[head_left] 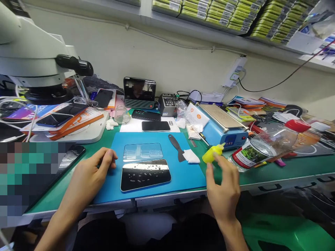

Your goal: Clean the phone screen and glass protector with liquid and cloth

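Observation:
A phone (146, 176) lies face up on the blue mat (183, 177), with drops of clear liquid on its dark screen. Just behind it rests a thin clear glass panel (143, 152). My left hand (98, 167) hovers at the mat's left edge, its fingers curled in and nothing visible in them. To the right of the mat, my right hand (223, 184) has thumb and forefinger on a small yellow squeeze bottle (212, 153), which is tilted with its nozzle up and to the right. A black scraper (177, 146) and a folded white wipe (191, 156) lie nearby.
A microscope (39, 59) overhangs the left side. Behind the mat are another phone (156, 126), a glass jar (121, 115) and a propped screen (139, 91). A blue heating plate machine (222, 127) and a large plastic bottle (258, 150) stand at the right.

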Demonstrator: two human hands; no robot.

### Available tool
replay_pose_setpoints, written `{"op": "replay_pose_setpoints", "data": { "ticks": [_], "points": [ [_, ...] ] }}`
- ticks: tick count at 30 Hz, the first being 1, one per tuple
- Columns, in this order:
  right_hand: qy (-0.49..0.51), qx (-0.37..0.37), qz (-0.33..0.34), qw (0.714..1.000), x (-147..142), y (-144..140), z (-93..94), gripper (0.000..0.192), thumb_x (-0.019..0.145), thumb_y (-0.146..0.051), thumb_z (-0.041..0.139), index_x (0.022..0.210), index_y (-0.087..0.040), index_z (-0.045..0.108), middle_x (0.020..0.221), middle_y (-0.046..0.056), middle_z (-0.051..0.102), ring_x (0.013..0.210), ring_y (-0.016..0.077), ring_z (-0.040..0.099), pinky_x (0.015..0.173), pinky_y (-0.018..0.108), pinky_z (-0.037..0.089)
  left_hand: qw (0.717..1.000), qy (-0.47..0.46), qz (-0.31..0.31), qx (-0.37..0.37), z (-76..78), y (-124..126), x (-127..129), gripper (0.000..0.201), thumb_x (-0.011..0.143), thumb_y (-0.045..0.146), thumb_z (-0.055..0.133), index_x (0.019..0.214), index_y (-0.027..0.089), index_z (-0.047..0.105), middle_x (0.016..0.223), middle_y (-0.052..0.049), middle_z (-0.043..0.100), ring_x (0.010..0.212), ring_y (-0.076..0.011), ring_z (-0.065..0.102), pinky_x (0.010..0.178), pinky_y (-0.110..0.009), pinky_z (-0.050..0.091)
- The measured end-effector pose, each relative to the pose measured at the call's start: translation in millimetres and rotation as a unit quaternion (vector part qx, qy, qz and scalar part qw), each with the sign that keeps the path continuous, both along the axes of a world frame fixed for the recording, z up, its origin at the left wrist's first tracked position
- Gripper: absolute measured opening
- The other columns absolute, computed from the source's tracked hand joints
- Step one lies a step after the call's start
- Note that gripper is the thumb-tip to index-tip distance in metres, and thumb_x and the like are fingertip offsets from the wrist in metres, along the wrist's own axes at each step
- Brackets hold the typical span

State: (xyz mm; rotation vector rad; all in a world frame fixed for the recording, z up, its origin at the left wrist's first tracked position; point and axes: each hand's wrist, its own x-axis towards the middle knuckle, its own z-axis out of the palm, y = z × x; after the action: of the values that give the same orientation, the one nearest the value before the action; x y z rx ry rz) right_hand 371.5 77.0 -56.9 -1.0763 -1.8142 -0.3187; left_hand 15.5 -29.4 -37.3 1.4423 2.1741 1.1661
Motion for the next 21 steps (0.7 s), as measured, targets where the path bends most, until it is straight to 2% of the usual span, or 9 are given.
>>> {"op": "replay_pose_setpoints", "data": {
  "ticks": [2, 4, 7, 10, 14, 16, 21],
  "points": [
    [-0.108, -0.034, 0.03, 0.993, -2.3, -0.9, 2.0, 0.043, 0.107, -0.021, 0.058, 0.15, -0.026, 0.06, 0.134, 0.011, 0.074, 0.123, 0.0287, 0.069, 0.107, 0.049, 0.056, 1.0, -0.003, -0.001, 0.004, 0.1, 0.6, -0.6, 0.046, 0.107, 0.064, 0.042, 0.09, 0.028, 0.066, 0.077, 0.003, 0.073, 0.068, -0.0194, 0.065, 0.067, -0.03, 0.047],
    [-0.158, -0.073, 0.045, 0.984, -4.0, 2.0, 4.9, 0.036, 0.109, -0.024, 0.053, 0.143, -0.023, 0.065, 0.133, 0.011, 0.075, 0.119, 0.0284, 0.071, 0.101, 0.047, 0.058, 1.0, -0.008, -0.005, 0.003, 0.9, 1.0, -0.3, 0.046, 0.107, 0.064, 0.042, 0.089, 0.028, 0.065, 0.076, 0.004, 0.073, 0.068, -0.019, 0.065, 0.068, -0.03, 0.046],
    [-0.171, -0.078, 0.05, 0.981, -5.2, 9.0, 11.1, 0.027, 0.11, -0.027, 0.052, 0.123, -0.022, 0.075, 0.118, 0.008, 0.08, 0.102, 0.0269, 0.075, 0.088, 0.042, 0.06, 1.0, -0.014, -0.013, -0.004, 1.2, 1.8, 0.1, 0.046, 0.108, 0.063, 0.041, 0.09, 0.028, 0.065, 0.077, 0.004, 0.073, 0.07, -0.0194, 0.065, 0.07, -0.03, 0.045],
    [-0.161, -0.067, 0.055, 0.983, -8.8, 12.5, 19.1, 0.023, 0.109, -0.029, 0.056, 0.108, -0.022, 0.078, 0.101, 0.005, 0.08, 0.088, 0.0244, 0.074, 0.078, 0.039, 0.057, 1.0, -0.018, -0.024, -0.008, 0.2, 2.9, -0.6, 0.046, 0.108, 0.063, 0.04, 0.091, 0.027, 0.065, 0.078, 0.004, 0.073, 0.073, -0.0197, 0.066, 0.072, -0.03, 0.044],
    [-0.082, -0.03, 0.065, 0.994, -28.7, 2.6, 29.9, 0.014, 0.107, -0.023, 0.063, 0.112, -0.022, 0.076, 0.103, 0.006, 0.078, 0.095, 0.0223, 0.074, 0.09, 0.037, 0.057, 0.999, -0.023, -0.032, -0.009, -0.2, 3.2, -1.1, 0.047, 0.109, 0.063, 0.04, 0.091, 0.027, 0.064, 0.078, 0.004, 0.072, 0.073, -0.0195, 0.066, 0.073, -0.03, 0.044],
    [-0.059, -0.037, 0.096, 0.993, -44.4, -8.6, 33.3, 0.013, 0.105, -0.02, 0.064, 0.113, -0.022, 0.075, 0.104, 0.006, 0.077, 0.098, 0.022, 0.073, 0.092, 0.037, 0.057, 0.999, -0.024, -0.031, -0.009, 0.4, 2.8, -0.9, 0.047, 0.109, 0.063, 0.041, 0.091, 0.027, 0.064, 0.078, 0.004, 0.072, 0.073, -0.0194, 0.065, 0.073, -0.03, 0.044],
    [-0.14, -0.102, 0.182, 0.968, -69.1, -37.9, 31.5, 0.014, 0.106, -0.022, 0.064, 0.111, -0.021, 0.077, 0.105, 0.007, 0.077, 0.094, 0.0228, 0.073, 0.082, 0.038, 0.06, 0.999, -0.026, -0.031, -0.01, 1.4, 2.3, -1.0, 0.046, 0.109, 0.063, 0.041, 0.091, 0.027, 0.064, 0.078, 0.004, 0.072, 0.073, -0.0194, 0.065, 0.072, -0.03, 0.043]
  ]
}}
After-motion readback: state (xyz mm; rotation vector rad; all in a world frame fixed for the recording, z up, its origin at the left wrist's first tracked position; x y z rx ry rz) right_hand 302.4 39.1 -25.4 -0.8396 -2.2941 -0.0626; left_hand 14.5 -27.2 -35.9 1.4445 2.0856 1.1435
